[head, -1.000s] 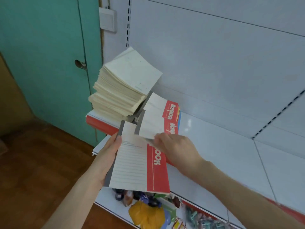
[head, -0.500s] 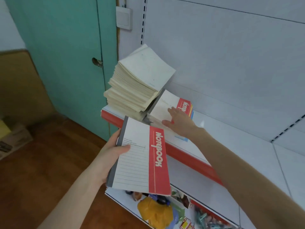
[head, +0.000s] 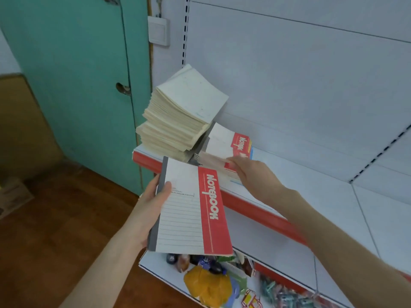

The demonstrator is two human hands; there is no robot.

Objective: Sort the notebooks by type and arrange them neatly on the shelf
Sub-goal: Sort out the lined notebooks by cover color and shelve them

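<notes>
Two bare hands sort red-and-white notebooks at a white shop shelf.

On my feed, the left hand point(head: 153, 203) grips a red-and-white notebook point(head: 191, 214) by its grey spine. The thumb lies flat on the lined cover and the other fingers are tucked beneath, holding it in the air before the shelf point(head: 311, 181). Behind it, a tall leaning stack of cream notebooks point(head: 180, 116) stands at the shelf's left end, with a low pile of red notebooks point(head: 229, 141) just beside it. The right hand point(head: 251, 174) pinches the right edge of a blurred notebook point(head: 213, 160) at that pile; I cannot tell whether the two touch.
</notes>
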